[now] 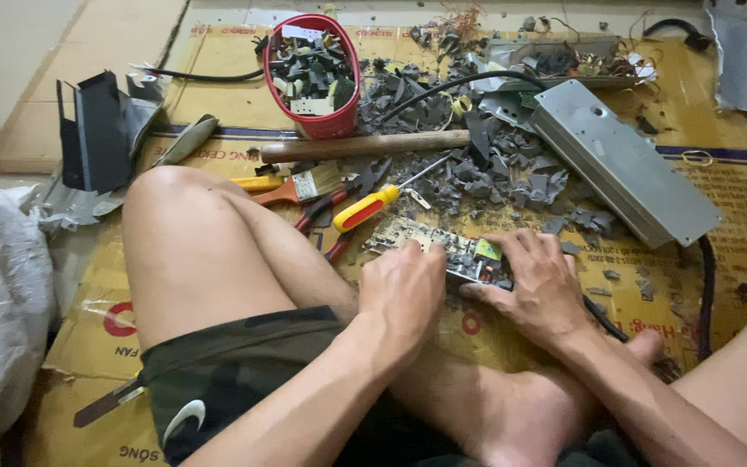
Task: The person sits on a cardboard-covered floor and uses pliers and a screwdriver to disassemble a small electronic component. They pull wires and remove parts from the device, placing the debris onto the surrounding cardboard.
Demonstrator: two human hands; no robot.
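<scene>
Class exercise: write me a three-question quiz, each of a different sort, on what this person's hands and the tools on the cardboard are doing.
1. True or false: both hands rest on the circuit board.
2. Which lies nearest the left hand? A) yellow-handled screwdriver B) red basket C) grey metal casing
3. Fill in: the wooden handle lies in front of the red ____.

Key: 1 true, the right hand too; 2 A; 3 basket.

You're sitting in a makeshift floor workshop for stripping electronics: flattened cardboard (218,95) over tiles, a screwdriver (373,206), pliers (326,212), a red basket (315,79) of parts, grey scrap (494,164) scattered around.
</scene>
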